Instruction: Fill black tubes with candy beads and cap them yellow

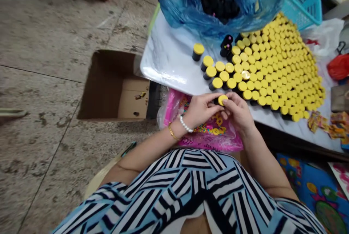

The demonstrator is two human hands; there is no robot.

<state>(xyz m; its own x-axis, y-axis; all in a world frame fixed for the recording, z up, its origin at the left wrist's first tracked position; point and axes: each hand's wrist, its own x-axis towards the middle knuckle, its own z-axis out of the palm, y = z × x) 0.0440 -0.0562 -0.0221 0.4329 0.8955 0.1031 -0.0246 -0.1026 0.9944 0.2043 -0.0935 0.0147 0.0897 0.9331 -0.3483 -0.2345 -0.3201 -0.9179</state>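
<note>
Left hand [200, 109] and right hand [238, 112]: both grips closed on one yellow-capped black bottle [222, 100], held at the near edge of the table [169, 59], just beside packed yellow-capped rows [275, 74].

The white marbled worktop [166, 63] carries tight rows of yellow-capped black bottles [272, 66], a bulging blue plastic bag [188, 4], a teal plastic basket [301, 1] and scattered printed wrappers [324, 125]

Yellow-capped black vial [222, 99], slightly tilted
</note>
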